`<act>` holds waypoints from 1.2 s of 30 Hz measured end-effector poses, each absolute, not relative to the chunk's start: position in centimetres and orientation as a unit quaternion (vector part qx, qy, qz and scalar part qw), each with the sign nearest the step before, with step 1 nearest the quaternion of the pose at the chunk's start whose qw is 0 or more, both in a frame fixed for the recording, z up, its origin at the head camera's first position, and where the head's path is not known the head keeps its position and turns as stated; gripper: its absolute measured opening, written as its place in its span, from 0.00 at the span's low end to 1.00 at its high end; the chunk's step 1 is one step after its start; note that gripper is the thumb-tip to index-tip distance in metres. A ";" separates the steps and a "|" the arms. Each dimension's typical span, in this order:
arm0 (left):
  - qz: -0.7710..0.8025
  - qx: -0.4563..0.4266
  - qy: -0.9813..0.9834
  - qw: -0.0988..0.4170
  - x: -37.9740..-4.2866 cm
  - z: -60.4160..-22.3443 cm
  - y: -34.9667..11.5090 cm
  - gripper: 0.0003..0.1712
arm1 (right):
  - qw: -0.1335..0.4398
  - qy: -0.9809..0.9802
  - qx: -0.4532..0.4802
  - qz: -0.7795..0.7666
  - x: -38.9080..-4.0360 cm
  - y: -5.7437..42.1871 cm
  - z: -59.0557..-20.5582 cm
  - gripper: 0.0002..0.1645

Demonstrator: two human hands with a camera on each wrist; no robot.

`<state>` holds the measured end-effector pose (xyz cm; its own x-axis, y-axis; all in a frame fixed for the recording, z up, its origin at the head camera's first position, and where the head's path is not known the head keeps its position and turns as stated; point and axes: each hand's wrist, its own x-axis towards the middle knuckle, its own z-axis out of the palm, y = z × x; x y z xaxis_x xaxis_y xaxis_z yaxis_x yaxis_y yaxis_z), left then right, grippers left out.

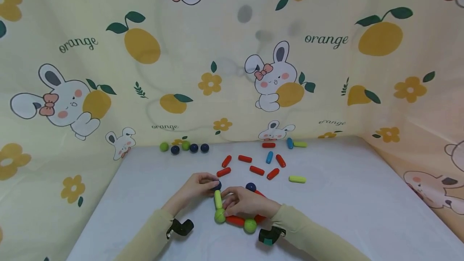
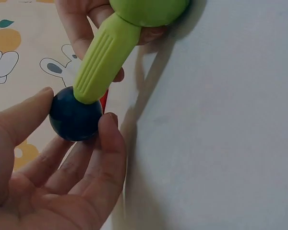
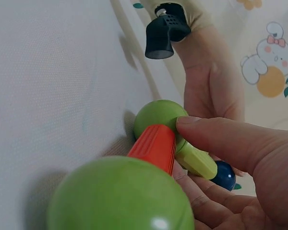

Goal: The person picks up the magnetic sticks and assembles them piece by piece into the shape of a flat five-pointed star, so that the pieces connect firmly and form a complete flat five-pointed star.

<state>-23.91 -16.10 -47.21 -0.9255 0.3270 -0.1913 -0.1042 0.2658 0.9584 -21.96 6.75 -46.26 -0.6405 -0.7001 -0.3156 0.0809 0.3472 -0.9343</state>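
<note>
A cloth printed with rabbits and oranges [image 1: 214, 53] hung behind the white surface [image 1: 348, 216]. The left hand [image 1: 198, 187] pinched a glossy dark blue ball [image 2: 74, 120] between thumb and fingers, at the far end of a ridged yellow-green plastic-looking rod [image 2: 105, 60]. The right hand [image 1: 250, 202] held a smooth light green ball [image 1: 219, 216] at the rod's near end. To join them well, it seemed best to keep this ball steady and press straight along the rod; a sideways push might loosen the ridged red rod [image 1: 235, 221] attached there. Whether the blue end was fully seated, I could not tell. Farther away lay loose red rods [image 1: 257, 170].
</note>
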 end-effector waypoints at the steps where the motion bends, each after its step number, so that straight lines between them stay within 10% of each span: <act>1: 0.601 0.071 0.776 0.179 -23.9 -47.3 -16.1 0.25 | 0.366 0.735 -0.211 -0.531 -21.9 6.8 -46.2 0.25; 15: 0.592 0.038 0.789 0.159 -23.3 -48.3 -15.7 0.27 | 0.375 0.733 -0.212 -0.527 -23.1 8.5 -45.1 0.27; 25: 0.552 0.021 0.826 0.111 -22.9 -48.3 -14.8 0.24 | 0.220 0.803 -0.227 -0.505 -25.9 12.1 -43.1 0.24; 36: 0.478 -0.032 0.874 0.076 -19.9 -47.2 -12.8 0.44 | 0.190 0.848 -0.302 -0.392 -26.6 12.8 -46.0 0.20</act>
